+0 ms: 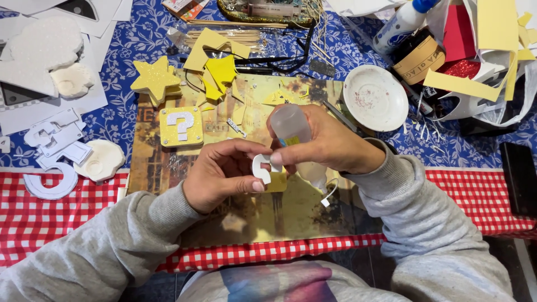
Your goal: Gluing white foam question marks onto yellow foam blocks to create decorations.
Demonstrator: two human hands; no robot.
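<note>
Over the middle of the worktop (335, 61), which is wearing a blue floral cloth with a red-and-white checked strip along its near edge, the person in grey sleeves is working with both hands raised above a worn yellow-brown picture board (263, 218). Their left hand (221, 174) is pinching a small white foam cut-out shaped like a curved hook (260, 168) between thumb and fingers, the grip closed snugly on its lower edge. Their right hand (327, 144) is wrapping around a small translucent plastic glue bottle (291, 126), fingers closed fully about it and tilting it so that its tip is pointing down to the white piece, touching or nearly touching it; I cannot tell which. A yellow scrap is showing just behind the cut-out. Lying on the board to the left is a yellow glittery square block bearing a white question mark (181, 126), and beyond it a stack of yellow foam stars (156, 80) is sitting beside loose yellow offcuts (215, 66). A round white dish flecked with red glitter (375, 98) is resting to the right of the hands, near a heap of yellow, red and white paper scraps (481, 50). Well off to the left, white foam letters (54, 151) are lying on the cloth.
</note>
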